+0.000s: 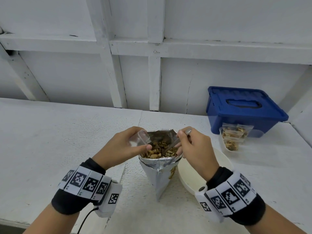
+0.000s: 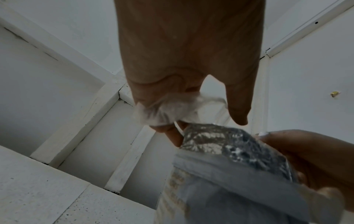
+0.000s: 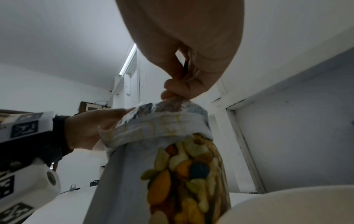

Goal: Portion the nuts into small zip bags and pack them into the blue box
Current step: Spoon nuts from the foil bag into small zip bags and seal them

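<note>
A foil nut pouch [image 1: 159,173] stands open in the middle of the table, full of mixed nuts [image 1: 160,150]. My left hand [image 1: 125,146] holds a small clear zip bag [image 1: 141,137] at the pouch's left rim; the left wrist view shows the zip bag [image 2: 172,109] bunched in the fingers. My right hand [image 1: 194,144] grips a metal spoon [image 1: 175,142] whose bowl is dug into the nuts. In the right wrist view the pouch [image 3: 172,151] with its printed nuts rises under my right hand [image 3: 182,84]. The blue box [image 1: 243,110] sits closed at back right.
Several filled zip bags [image 1: 233,137] lie in front of the blue box. A white bowl [image 1: 194,176] stands just right of the pouch, under my right wrist. A white panelled wall [image 1: 135,73] runs along the table's far edge.
</note>
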Demonstrator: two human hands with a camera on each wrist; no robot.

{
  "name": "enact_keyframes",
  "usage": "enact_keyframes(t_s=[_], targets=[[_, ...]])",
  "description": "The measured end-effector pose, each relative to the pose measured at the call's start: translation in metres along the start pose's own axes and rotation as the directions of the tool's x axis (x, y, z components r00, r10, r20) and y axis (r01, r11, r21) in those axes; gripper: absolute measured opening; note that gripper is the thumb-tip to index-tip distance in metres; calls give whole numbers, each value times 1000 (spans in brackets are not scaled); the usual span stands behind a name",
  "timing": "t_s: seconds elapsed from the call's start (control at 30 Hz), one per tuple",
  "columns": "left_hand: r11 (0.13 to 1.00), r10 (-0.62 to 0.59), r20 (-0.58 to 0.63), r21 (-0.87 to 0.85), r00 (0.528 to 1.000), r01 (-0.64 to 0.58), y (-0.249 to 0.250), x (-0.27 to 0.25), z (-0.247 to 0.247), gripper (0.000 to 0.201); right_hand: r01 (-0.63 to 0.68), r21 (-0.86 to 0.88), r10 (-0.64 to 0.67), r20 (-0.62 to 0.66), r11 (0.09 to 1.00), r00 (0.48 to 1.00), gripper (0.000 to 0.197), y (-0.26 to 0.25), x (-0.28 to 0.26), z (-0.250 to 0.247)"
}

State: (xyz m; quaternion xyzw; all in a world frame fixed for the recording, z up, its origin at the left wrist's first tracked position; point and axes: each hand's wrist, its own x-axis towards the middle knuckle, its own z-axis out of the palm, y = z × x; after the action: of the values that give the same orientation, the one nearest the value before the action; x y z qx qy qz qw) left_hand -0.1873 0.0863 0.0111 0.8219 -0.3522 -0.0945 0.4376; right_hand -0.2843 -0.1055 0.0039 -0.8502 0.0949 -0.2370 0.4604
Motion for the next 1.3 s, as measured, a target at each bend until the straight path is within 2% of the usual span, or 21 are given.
enact_keyframes(t_s=[0.17, 0.3, 0.4, 0.5, 0.63, 0.77, 0.87, 0.97, 1.03, 1.13, 1.2, 1.3], targets=[[999, 4, 14, 52, 1000, -4, 2, 1, -4, 59, -205, 203, 226, -84, 957, 971, 23, 8, 6, -12], [982, 50, 11, 180, 999, -51, 4, 2, -9, 76, -279, 311, 324, -102, 908, 940, 24, 17, 10, -21], [955, 61, 50, 288, 997, -73, 4, 4, -13, 80, -275, 376, 342, -123, 885, 932, 24, 17, 13, -29], [929, 37, 107, 362, 994, -74, 6, 7, -12, 67, -244, 404, 329, -157, 882, 931, 23, 16, 20, -38], [928, 13, 126, 367, 992, -58, 11, 11, -7, 50, -191, 412, 287, -187, 891, 940, 23, 9, 27, -47], [947, 22, 109, 317, 994, -56, 14, 14, 1, 51, -171, 404, 258, -170, 899, 951, 22, 1, 31, -47], [965, 26, 75, 259, 997, -44, 17, 14, 8, 50, -110, 343, 166, -139, 933, 976, 22, -12, 31, -39], [982, 17, 46, 185, 999, -25, 19, 13, 14, 54, 58, 180, -38, -114, 982, 993, 19, -32, 28, -29], [989, 20, 19, 147, 1000, -22, 19, 13, 17, 54, 229, 69, -218, -142, 971, 966, 19, -46, 28, -26], [996, 15, -69, 94, 998, -8, 16, 10, 16, 48, 420, -6, -412, -202, 908, 889, 22, -57, 28, -31], [997, 8, -121, 74, 993, 1, 14, 7, 12, 44, 459, -40, -453, -249, 888, 856, 20, -57, 30, -40], [998, -20, -129, 55, 991, 27, 12, 3, 6, 40, 428, -76, -431, -286, 900, 856, 22, -45, 30, -50]])
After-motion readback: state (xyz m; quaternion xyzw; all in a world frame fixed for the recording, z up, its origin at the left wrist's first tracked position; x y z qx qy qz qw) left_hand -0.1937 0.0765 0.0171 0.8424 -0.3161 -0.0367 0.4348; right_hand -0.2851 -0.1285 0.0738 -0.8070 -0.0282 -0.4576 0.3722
